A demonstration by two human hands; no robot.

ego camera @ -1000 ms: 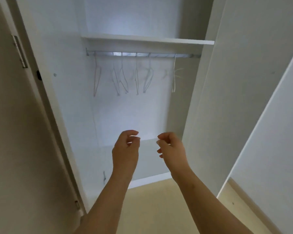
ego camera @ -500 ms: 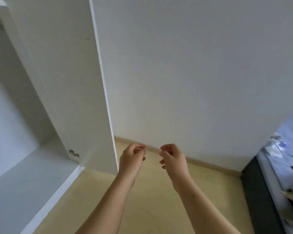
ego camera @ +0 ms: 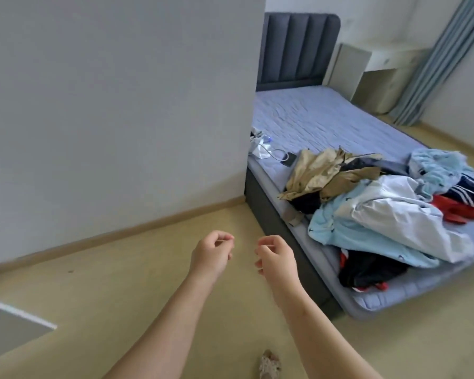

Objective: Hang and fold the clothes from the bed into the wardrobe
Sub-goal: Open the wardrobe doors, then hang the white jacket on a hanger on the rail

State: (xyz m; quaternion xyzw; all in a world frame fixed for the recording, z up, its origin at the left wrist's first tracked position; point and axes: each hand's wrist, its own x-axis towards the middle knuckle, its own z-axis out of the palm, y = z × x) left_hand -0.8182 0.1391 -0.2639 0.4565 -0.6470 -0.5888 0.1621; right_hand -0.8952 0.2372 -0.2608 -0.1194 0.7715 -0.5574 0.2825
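Note:
A heap of clothes point(ego camera: 389, 214) lies on the near end of the bed point(ego camera: 312, 119): a khaki garment point(ego camera: 320, 173), light blue and white pieces, a black one point(ego camera: 367, 269) and a red one point(ego camera: 454, 209). My left hand point(ego camera: 212, 254) and my right hand point(ego camera: 275, 257) hover side by side over the floor, left of the bed's edge. Their fingers are loosely curled and hold nothing. A white corner of the wardrobe point(ego camera: 8, 326) shows at the lower left; its inside is out of view.
A grey wall point(ego camera: 121, 105) juts out on the left and ends at the bed's side. A phone with a cable point(ego camera: 289, 160) lies on the mattress. Behind the bed are a dark headboard point(ego camera: 296, 50), a pale cabinet point(ego camera: 348, 69) and a blue curtain point(ego camera: 433, 64). Beige floor lies ahead.
The view has swung right, from the open wardrobe with its hangers, past the wall, to the bed and clothes. Both hands keep the same curled, empty pose.

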